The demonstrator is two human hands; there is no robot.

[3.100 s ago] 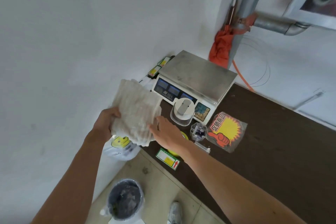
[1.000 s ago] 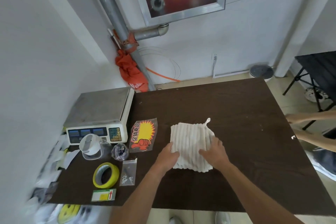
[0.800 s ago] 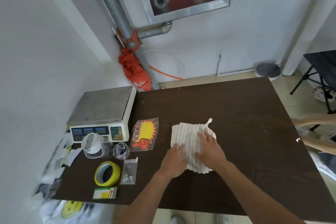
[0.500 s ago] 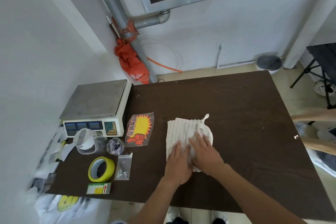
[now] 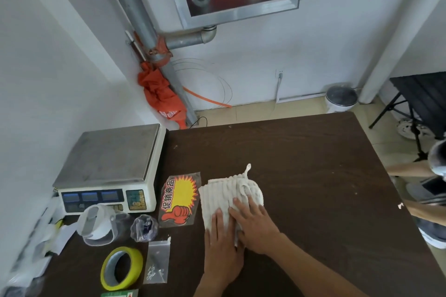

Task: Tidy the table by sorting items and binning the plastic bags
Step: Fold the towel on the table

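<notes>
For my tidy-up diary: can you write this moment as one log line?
left hand: flat on white cloth | right hand: flat on white cloth | white cloth: lying on brown table | small clear bag: on table, unbinned

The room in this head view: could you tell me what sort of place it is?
Probably a small shop's back room: a weighing scale and a sale sticker sit on the table, with a bare pipe behind.

The cloth [image 5: 223, 198] has come down from mid-air onto the table [image 5: 313, 176]. Left hand [image 5: 222, 247] and right hand [image 5: 257, 229] have slid together, pressing it flat.
</notes>
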